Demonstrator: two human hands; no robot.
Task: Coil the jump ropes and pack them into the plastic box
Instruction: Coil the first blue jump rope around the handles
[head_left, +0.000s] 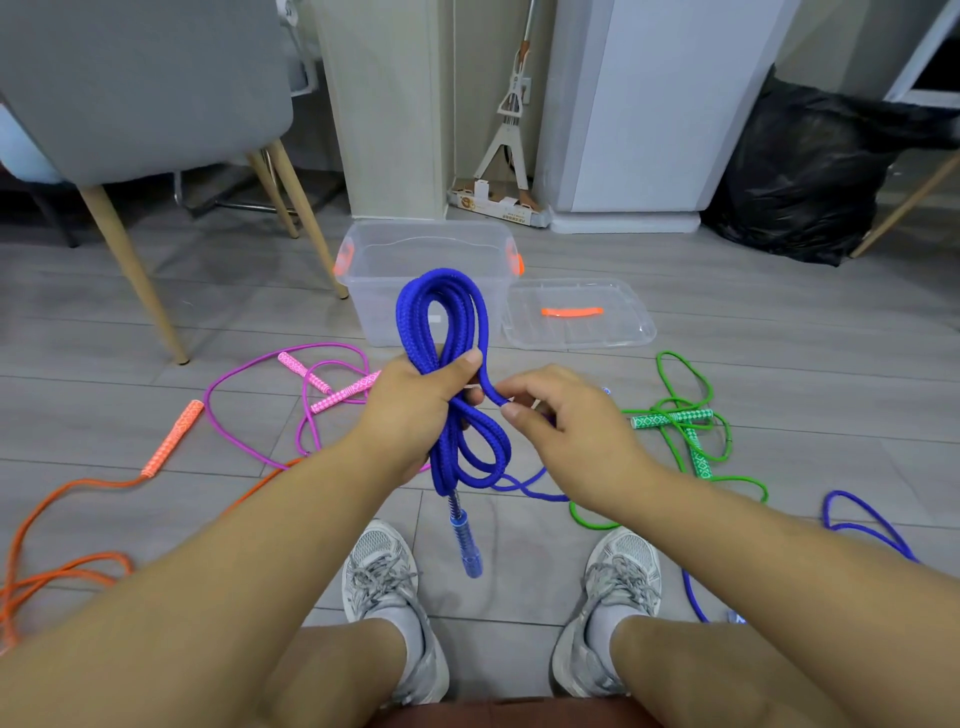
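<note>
Four jump ropes are counted: one blue rope (410, 332), one magenta rope (332, 345), one orange rope (67, 486) and one green rope (589, 524). Six handles are plainly seen: two pink handles (304, 371), two green handles (670, 418), one orange handle (171, 439), one blue handle (467, 545). One plastic box (374, 306), one lid (628, 332), two grey shoes (384, 587), one black bag (800, 171) and one mop (511, 104) are also counted.

Open box top, ropes at both sides
The plastic box (374, 312) is seen uncovered (its lid (623, 327) is laid just right of it); the floor (498, 545) before it is flanked by the pink jump rope (345, 392) and the green jump rope (670, 417).
</note>
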